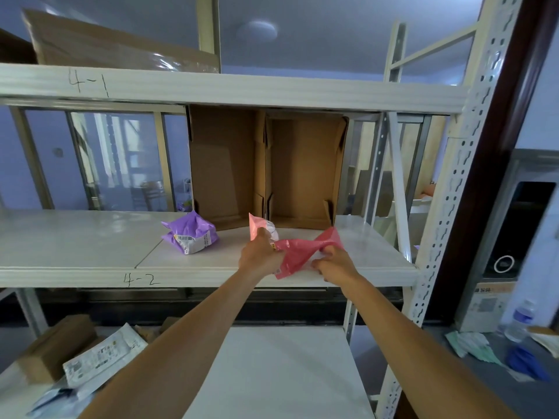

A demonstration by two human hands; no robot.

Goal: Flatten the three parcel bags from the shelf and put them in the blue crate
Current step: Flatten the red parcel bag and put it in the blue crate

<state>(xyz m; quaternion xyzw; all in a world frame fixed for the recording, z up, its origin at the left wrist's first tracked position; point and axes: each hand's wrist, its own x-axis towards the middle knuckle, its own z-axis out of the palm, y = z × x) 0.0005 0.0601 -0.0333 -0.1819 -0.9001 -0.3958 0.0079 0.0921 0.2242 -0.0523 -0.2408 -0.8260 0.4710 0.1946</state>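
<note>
A crumpled red parcel bag [298, 252] lies at the front of the white shelf [90, 246] marked 4-2. My left hand [260, 257] grips its left end and my right hand [335, 264] grips its right side, so the bag is stretched between them. A light pink parcel bag [260, 226] stands just behind my left hand, partly hidden by it. A crumpled purple parcel bag [192, 235] with a white label sits further left on the same shelf. No blue crate is in view.
An open cardboard box [266, 164] stands at the back of the shelf behind the bags. A lower white shelf [278, 373] holds a cardboard box [57, 349] and a white mailer [102, 358] at left. A water bottle [518, 322] stands at right.
</note>
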